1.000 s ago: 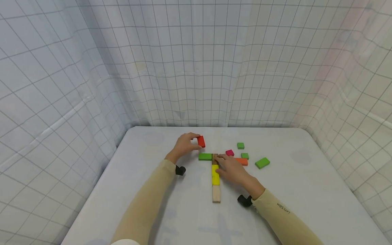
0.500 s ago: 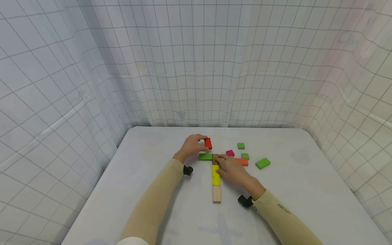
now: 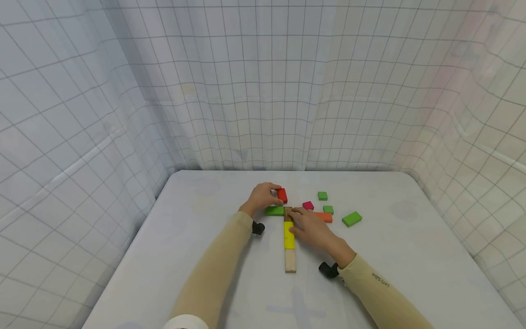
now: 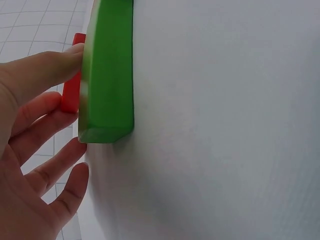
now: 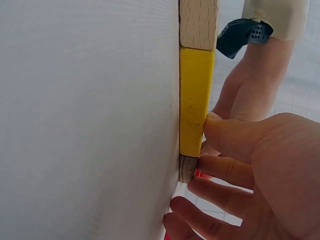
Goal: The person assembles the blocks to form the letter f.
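My left hand (image 3: 261, 196) pinches a red block (image 3: 282, 195) between thumb and fingers, just behind a green block (image 3: 274, 211). In the left wrist view this green block (image 4: 110, 70) partly hides the red one (image 4: 72, 90). The green block's right end meets a dark brown block (image 3: 288, 213). From there a yellow block (image 3: 289, 237) and a pale wooden block (image 3: 290, 261) run toward me in a line. My right hand (image 3: 314, 228) rests its fingertips on the brown block. Its thumb touches the yellow block (image 5: 195, 100) in the right wrist view.
An orange block (image 3: 326, 217) lies partly behind my right hand. Around it are a pink block (image 3: 308, 205), two small green blocks (image 3: 323, 196) and a longer green block (image 3: 352, 219). White gridded curtains (image 3: 263, 91) surround the white table (image 3: 197, 192) at the back and sides.
My left hand has carried the red block to the right and slightly toward me, closer to the brown block. My right hand has stayed in place.
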Action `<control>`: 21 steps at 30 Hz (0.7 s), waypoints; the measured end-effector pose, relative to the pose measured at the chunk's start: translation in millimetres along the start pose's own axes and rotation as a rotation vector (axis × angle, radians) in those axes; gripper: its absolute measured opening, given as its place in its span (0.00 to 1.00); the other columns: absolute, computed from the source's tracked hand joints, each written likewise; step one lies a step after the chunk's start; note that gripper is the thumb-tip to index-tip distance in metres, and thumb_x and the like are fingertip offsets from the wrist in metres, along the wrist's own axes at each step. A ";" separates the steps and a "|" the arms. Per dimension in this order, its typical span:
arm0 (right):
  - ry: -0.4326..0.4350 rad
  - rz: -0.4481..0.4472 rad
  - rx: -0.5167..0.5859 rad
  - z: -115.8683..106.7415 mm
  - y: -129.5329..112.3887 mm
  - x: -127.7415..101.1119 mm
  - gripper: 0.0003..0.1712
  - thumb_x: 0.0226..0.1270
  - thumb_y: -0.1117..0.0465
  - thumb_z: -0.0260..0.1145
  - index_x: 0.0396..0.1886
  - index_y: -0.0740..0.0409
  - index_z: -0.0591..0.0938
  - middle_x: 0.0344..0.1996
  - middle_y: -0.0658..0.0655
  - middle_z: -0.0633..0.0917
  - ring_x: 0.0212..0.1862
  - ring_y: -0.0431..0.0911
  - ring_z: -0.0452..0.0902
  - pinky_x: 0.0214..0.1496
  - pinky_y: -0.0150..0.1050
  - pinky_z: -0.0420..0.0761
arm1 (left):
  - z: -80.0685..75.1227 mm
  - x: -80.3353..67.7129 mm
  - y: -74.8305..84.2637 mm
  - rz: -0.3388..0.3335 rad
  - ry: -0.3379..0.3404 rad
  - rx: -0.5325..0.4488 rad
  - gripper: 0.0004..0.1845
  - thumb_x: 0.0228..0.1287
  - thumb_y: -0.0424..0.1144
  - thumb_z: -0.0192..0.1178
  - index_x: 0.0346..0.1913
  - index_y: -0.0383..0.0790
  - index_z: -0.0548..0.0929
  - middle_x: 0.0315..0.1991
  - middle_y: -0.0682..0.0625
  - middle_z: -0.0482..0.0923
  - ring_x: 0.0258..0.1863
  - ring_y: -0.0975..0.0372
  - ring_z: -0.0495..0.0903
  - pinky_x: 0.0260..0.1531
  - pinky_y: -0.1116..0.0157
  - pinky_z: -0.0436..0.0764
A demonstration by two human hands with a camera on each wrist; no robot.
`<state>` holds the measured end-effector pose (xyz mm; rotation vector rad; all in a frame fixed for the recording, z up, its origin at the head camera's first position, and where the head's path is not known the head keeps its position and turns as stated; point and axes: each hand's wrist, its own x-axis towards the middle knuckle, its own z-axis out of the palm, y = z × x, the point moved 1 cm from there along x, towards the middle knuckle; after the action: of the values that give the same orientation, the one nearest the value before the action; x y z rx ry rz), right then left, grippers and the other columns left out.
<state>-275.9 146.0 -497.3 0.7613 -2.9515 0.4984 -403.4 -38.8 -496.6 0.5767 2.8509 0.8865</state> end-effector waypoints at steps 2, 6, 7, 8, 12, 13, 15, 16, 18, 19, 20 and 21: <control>0.003 -0.005 -0.002 0.0 0.2 0.3 0.33 0.60 0.47 0.63 0.64 0.53 0.69 0.60 0.54 0.69 0.58 0.51 0.65 0.55 0.49 0.69 | -0.2 0.8 1.2 0.004 -0.012 -0.010 0.31 0.46 0.51 0.69 0.57 0.52 0.76 0.54 0.53 0.73 0.49 0.58 0.70 0.52 0.58 0.69; 0.004 -0.016 0.005 -0.8 -0.3 0.6 0.33 0.60 0.47 0.62 0.64 0.53 0.68 0.60 0.54 0.69 0.58 0.52 0.65 0.55 0.49 0.70 | -1.3 1.8 3.2 0.025 -0.024 -0.002 0.27 0.51 0.48 0.66 0.57 0.49 0.77 0.55 0.51 0.74 0.53 0.57 0.68 0.55 0.58 0.67; 0.004 -0.019 0.007 -1.0 -0.3 0.6 0.33 0.60 0.47 0.62 0.64 0.53 0.68 0.60 0.55 0.69 0.58 0.52 0.65 0.55 0.49 0.70 | -1.8 1.8 3.9 0.028 -0.023 -0.001 0.26 0.52 0.47 0.66 0.56 0.48 0.77 0.54 0.51 0.74 0.54 0.56 0.68 0.55 0.58 0.66; 0.002 -0.020 0.009 -1.1 -0.3 0.5 0.33 0.60 0.47 0.62 0.64 0.54 0.68 0.60 0.55 0.69 0.58 0.52 0.65 0.55 0.49 0.70 | -2.2 1.6 4.6 0.029 -0.024 0.002 0.25 0.54 0.47 0.65 0.56 0.48 0.77 0.54 0.51 0.74 0.54 0.56 0.68 0.55 0.57 0.66; 0.005 -0.015 -0.003 -1.3 -0.2 0.5 0.33 0.60 0.47 0.63 0.64 0.53 0.69 0.60 0.54 0.69 0.57 0.52 0.66 0.55 0.49 0.69 | -2.2 0.9 8.2 0.028 -0.029 0.010 0.23 0.55 0.45 0.63 0.56 0.49 0.78 0.54 0.51 0.74 0.55 0.56 0.67 0.56 0.57 0.65; 0.006 -0.015 -0.006 -1.2 -0.3 0.6 0.33 0.60 0.47 0.63 0.64 0.53 0.69 0.60 0.54 0.69 0.57 0.51 0.66 0.55 0.49 0.69 | -2.2 0.4 9.5 0.027 -0.034 0.012 0.23 0.55 0.45 0.63 0.56 0.49 0.78 0.54 0.51 0.74 0.55 0.56 0.67 0.57 0.57 0.64; 0.008 -0.014 -0.010 -0.9 -0.5 0.6 0.34 0.60 0.47 0.63 0.64 0.53 0.68 0.60 0.53 0.69 0.57 0.51 0.66 0.55 0.48 0.69 | -1.7 -0.8 11.4 0.025 -0.045 0.021 0.22 0.56 0.45 0.63 0.56 0.50 0.78 0.54 0.51 0.74 0.56 0.56 0.67 0.57 0.57 0.64; 0.009 -0.016 -0.009 -0.7 -0.6 0.5 0.34 0.60 0.47 0.63 0.64 0.53 0.69 0.60 0.54 0.69 0.57 0.51 0.66 0.55 0.48 0.70 | -1.4 -1.5 12.3 0.025 -0.049 0.024 0.22 0.56 0.45 0.63 0.56 0.50 0.78 0.54 0.51 0.74 0.56 0.56 0.66 0.57 0.57 0.63; 0.006 -0.012 -0.009 -0.2 -1.1 0.4 0.34 0.60 0.46 0.62 0.64 0.53 0.68 0.60 0.53 0.69 0.57 0.50 0.66 0.55 0.47 0.70 | -1.2 -3.1 14.1 0.027 -0.057 0.021 0.22 0.55 0.45 0.63 0.56 0.50 0.78 0.54 0.51 0.74 0.56 0.56 0.66 0.57 0.56 0.63; 0.004 -0.010 -0.011 0.1 -1.2 0.3 0.34 0.60 0.46 0.62 0.64 0.52 0.68 0.60 0.53 0.69 0.57 0.50 0.66 0.55 0.47 0.70 | -1.1 -3.9 14.9 0.029 -0.061 0.019 0.22 0.55 0.45 0.63 0.55 0.50 0.78 0.54 0.51 0.74 0.56 0.55 0.66 0.57 0.56 0.63; 0.002 -0.006 -0.012 0.3 -1.3 0.1 0.34 0.60 0.46 0.62 0.64 0.52 0.68 0.60 0.53 0.69 0.57 0.50 0.66 0.55 0.47 0.70 | -0.8 -4.5 15.2 0.032 -0.064 0.017 0.22 0.55 0.46 0.63 0.55 0.50 0.78 0.54 0.51 0.75 0.56 0.55 0.66 0.57 0.55 0.63; 0.002 -0.002 -0.012 0.3 -1.5 -0.1 0.34 0.60 0.46 0.62 0.64 0.52 0.68 0.60 0.53 0.69 0.57 0.50 0.66 0.55 0.47 0.70 | -0.4 -5.0 15.4 0.036 -0.068 0.016 0.22 0.55 0.46 0.63 0.56 0.50 0.78 0.54 0.52 0.74 0.56 0.55 0.66 0.57 0.55 0.63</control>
<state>-275.1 144.7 -497.2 0.7619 -2.9493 0.4806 -393.8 -29.2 -487.6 0.6484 2.7985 0.8332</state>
